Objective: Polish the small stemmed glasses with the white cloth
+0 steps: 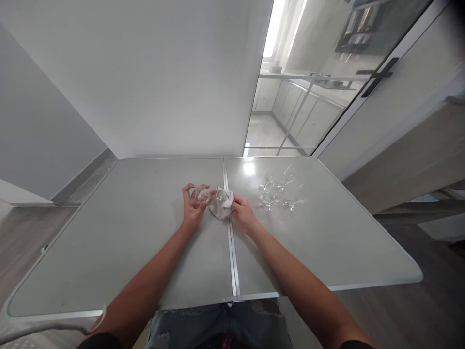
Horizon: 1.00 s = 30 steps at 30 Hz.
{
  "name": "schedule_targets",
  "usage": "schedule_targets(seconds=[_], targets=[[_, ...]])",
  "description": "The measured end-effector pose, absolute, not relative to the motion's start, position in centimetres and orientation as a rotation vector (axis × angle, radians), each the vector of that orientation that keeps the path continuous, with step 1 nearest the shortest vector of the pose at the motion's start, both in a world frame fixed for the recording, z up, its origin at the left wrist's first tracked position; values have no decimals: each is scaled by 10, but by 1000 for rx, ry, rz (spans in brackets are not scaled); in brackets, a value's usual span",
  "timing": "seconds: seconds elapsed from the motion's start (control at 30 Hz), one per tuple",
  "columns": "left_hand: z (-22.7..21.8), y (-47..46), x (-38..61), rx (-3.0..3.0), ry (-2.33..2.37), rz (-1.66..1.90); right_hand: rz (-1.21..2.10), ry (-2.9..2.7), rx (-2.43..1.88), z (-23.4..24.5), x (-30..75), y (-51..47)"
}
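My left hand (194,203) curls its fingers around a clear stemmed glass (203,195) held just above the middle of the grey folding table (127,232). A crumpled white cloth (221,202) is pressed against the glass. My right hand (242,212) grips the cloth from the right side. Both hands meet over the table's centre seam.
Several clear stemmed glasses (278,191) stand together on the right half of the table, a short way from my right hand. A white wall rises behind the table. A glass sliding door (312,97) with a black handle is at the back right.
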<state>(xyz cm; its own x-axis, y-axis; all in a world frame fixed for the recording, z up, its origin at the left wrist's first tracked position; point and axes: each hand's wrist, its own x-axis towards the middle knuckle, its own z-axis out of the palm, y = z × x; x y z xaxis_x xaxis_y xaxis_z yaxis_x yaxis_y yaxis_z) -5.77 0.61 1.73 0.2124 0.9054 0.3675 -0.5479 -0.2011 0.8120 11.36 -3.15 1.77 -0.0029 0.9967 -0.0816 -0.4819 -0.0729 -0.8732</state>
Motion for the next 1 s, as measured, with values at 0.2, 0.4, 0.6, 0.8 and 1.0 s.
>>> schedule_targets(seconds=[0.2,0.4,0.6,0.8,1.0], targets=[[17,10,-60,1135,439,1444,1226,-750,-1057,9,128,-30],[8,12,-56,1190,454,1398,695,-1334,-1257,23,118,-41],[2,10,-57,1291,410,1288,328,-1884,-1622,21,102,-47],[-1,12,-59,1347,363,1112,262,-2065,-1897,27,98,-43],[3,18,-59,1232,344,1218,237,-1896,-1790,45,113,-72]])
